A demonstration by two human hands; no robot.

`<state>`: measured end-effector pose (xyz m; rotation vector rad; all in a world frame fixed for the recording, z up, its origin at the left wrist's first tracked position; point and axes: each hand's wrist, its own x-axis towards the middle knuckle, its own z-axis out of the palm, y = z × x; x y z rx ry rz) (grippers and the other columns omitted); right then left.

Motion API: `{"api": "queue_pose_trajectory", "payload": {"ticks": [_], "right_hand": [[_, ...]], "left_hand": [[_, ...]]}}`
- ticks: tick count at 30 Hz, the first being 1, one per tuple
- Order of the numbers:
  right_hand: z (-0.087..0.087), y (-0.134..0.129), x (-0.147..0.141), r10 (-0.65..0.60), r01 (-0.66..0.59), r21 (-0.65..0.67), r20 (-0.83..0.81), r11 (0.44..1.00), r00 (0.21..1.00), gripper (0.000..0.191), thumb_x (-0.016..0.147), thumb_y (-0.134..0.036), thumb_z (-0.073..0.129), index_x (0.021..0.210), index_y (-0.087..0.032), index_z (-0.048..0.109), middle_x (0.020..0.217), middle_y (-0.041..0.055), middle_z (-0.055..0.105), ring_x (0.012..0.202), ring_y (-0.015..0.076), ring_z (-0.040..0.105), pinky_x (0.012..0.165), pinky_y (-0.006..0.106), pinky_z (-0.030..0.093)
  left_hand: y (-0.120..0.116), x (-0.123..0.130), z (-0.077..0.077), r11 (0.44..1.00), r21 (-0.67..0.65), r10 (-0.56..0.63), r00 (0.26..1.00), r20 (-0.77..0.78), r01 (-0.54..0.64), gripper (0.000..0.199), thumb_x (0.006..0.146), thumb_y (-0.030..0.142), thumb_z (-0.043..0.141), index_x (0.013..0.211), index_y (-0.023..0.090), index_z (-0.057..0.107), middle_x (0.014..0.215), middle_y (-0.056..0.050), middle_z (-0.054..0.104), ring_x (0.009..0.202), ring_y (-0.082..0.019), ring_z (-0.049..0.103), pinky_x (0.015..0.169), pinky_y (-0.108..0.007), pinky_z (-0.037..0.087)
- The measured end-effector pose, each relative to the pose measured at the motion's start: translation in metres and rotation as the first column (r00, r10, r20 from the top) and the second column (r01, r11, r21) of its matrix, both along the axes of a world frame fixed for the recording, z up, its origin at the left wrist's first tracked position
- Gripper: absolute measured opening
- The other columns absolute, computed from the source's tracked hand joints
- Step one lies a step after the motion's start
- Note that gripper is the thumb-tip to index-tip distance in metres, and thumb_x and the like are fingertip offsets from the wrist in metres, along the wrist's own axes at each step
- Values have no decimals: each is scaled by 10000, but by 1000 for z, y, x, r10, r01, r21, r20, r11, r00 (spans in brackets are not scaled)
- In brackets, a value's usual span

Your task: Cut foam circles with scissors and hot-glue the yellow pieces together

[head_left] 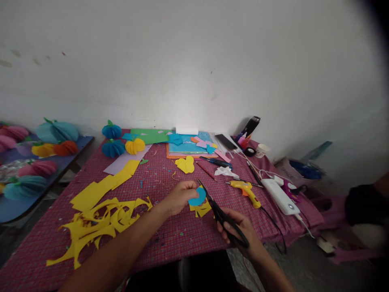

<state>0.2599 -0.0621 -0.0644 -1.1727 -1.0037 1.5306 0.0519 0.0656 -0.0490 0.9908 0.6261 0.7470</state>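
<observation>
My left hand [183,197] is closed on a round blue paper piece [198,197], with yellow paper [203,208] showing around and below it. In my right hand [238,231] are black scissors [223,217], their blades pointing up and left beside the blue piece's right edge. My right fingers are wrapped round the scissor handles. Cut yellow scraps [88,231] lie left of my left forearm, with yellow sheets [92,194] behind them. A few yellow cut shapes [185,164] rest beyond my hands.
Right of my hands lie a yellow glue gun [247,192] with a cord, a white power strip [280,196], a phone [226,142] and a paper cup [261,150]. Paper pumpkins [113,148] stand back left; more sit on a blue table [83,142]. A wall rises behind.
</observation>
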Motion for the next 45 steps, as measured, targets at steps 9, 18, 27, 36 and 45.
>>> {"api": "queue_pose_trajectory", "payload": {"ticks": [9,18,27,36,45], "right_hand": [[7,1,8,45,-45,-37,-18,998,999,396,781,-402,779,1068,-145,688,741,40,659,515,93,528,459,188,390],[9,0,11,67,-68,-65,-15,996,998,380,793,-416,774,1033,-137,683,735,32,646,511,82,535,440,170,397],[5,-3,13,63,-67,-69,-65,995,996,432,778,-438,781,1062,-128,685,734,42,650,510,94,543,429,180,396],[4,-4,7,64,-68,-45,-101,997,993,382,799,-409,769,1059,-141,687,754,41,650,538,96,543,466,192,410],[5,-5,10,66,-67,-43,-30,997,997,366,810,-389,766,1061,-132,696,739,30,634,517,77,518,452,178,396]], "left_hand": [[2,0,-4,999,9,-39,998,-47,39,109,620,173,641,627,159,533,602,4,621,536,-111,571,520,-210,388],[1,-2,-1,997,7,-77,995,-63,78,93,590,180,639,637,148,566,606,-9,632,519,-104,554,512,-206,388],[2,-3,-6,995,13,-100,992,-74,101,101,590,184,645,649,145,573,641,-23,656,546,-114,575,516,-206,391],[2,-2,-4,995,-10,-102,994,-45,102,104,595,182,640,647,155,555,623,-25,660,562,-149,633,513,-217,423],[3,-2,-7,993,0,-117,992,-40,117,106,603,190,640,654,150,556,653,-48,683,562,-146,625,510,-216,416]]}}
